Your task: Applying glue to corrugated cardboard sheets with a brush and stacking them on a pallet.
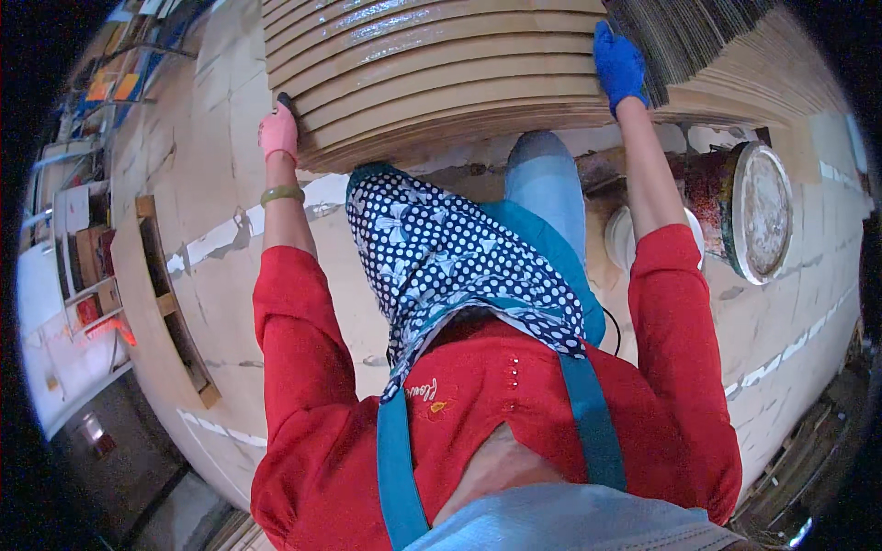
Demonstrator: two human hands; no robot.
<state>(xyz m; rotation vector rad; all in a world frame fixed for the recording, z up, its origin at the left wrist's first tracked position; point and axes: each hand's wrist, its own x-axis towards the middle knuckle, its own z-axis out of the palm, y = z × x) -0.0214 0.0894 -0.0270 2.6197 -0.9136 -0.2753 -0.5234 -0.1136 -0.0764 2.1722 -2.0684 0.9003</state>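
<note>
1. Cardboard sheets (441, 73), tan and flat, sit in a thick stack at the top of the head view, directly ahead of the person; the layered edges face the camera and bend with the lens.
2. Left hand (278, 131), in a pink glove, is pressed against the left end of the stack, fingers wrapped on its edge with a dark fingertip showing at the top; the grip is closed on the sheets; a green band (282, 194) circles the wrist just below.
3. Right hand (618, 64), in a blue glove, lies on the right side of the same stack, fingers spread flat over the upper layers and curled at the edge (thumb hidden); it is clamped on the cardboard sheets.
4. Both arms, in red sleeves (675, 312), reach forward and well apart, one to each end of the stack.
5. Second pile of darker sheets (689, 32) stands just beside the right hand, touching the stack at its upper right.
6. Round drum (749, 211), with a pale crusted lid, stands on the floor at right, below the stack; a wooden frame (165, 303) lies on the floor at left, well apart from both hands.
</note>
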